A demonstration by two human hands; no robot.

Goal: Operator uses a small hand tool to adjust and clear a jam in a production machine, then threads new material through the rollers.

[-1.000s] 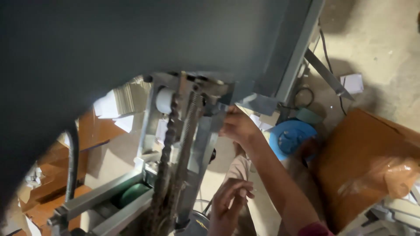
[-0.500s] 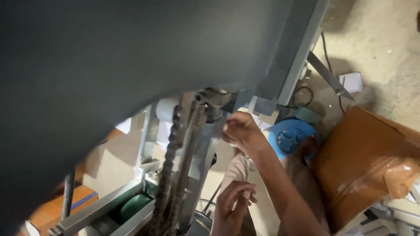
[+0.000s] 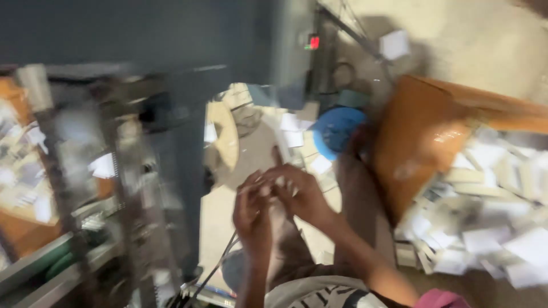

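Both hands meet, fingers curled | left hand (image 3: 254, 214) touches right hand (image 3: 299, 194) | held item: cannot tell, blurred

We see heavy motion blur across the whole view, smearing the machine frame (image 3: 131, 188) most; light is dim and warm, brighter on the floor (image 3: 479, 40) upper right

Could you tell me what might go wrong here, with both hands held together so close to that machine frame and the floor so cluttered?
The left hand and right hand meet beside the metal machine frame; fingers or a sleeve might catch on it. Anything small between them, which blur hides, could drop among the loose white papers spilling from the orange carton and be hard to find. A dark cable on the floor is a possible trip hazard.
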